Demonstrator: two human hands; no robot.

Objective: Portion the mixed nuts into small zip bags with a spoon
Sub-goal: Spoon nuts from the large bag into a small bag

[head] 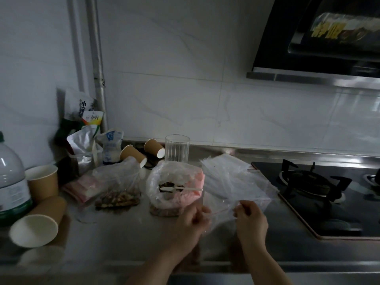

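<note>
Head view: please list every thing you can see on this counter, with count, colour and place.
small zip bag: 1, clear, held between both hands at the front
pile of zip bags: 1, clear, left of the hob
bag of mixed nuts: 1, clear and pink, open, centre
spoon: 1, white, lying across that bag's mouth
second bag with nuts: 1, clear, left of centre
glass: 1, clear, upright behind
paper cups: 4, brown, one upright, three on their sides
bottle: 1, clear with green label, far left
food packets: several, back left
gas hob: 1, black, right
left hand: pinches the bag
right hand: pinches the bag
</note>
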